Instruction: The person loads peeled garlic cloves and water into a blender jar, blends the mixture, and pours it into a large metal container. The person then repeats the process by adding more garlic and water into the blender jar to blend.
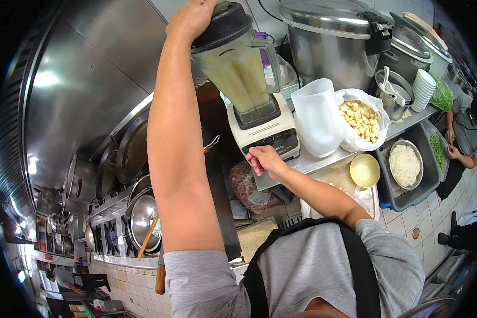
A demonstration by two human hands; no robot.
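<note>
One blender (233,77): left hand (192,20) atop lid (227,26); right hand (265,160), fingers curled, at control panel (285,143); whether either grips cannot be determined.

left hand (192,21): raised, grip unclear | right hand (266,160): fingers curled

I count one blender (244,85), one yellow bowl (364,170), one cup stack (423,90) (three singles).
</note>
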